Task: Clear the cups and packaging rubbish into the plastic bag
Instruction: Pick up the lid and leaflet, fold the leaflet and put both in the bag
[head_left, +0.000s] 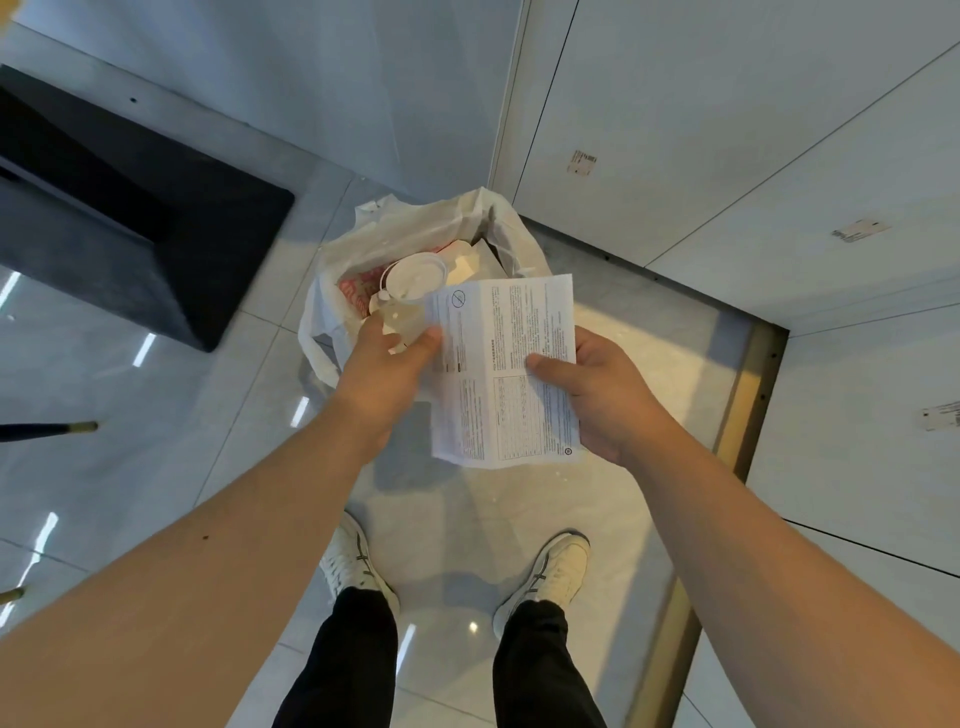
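Observation:
A white plastic bag (441, 221) stands open on the floor in front of my feet. Inside it lie a cup with a white lid (415, 278), a red-printed wrapper (356, 293) and a pale carton (470, 260). My left hand (387, 371) pinches the left edge of a printed paper leaflet (506, 364) and also holds a clear plastic piece (402, 319). My right hand (597, 395) grips the leaflet's right side with the thumb on top. The leaflet hangs just above the near edge of the bag.
A black table base (156, 234) sits on the tiled floor at the left. White cabinet panels (727, 130) with a brass floor strip (748, 395) close in on the right. My white shoes (561, 571) stand below the bag. A thin furniture leg (47, 430) pokes in at far left.

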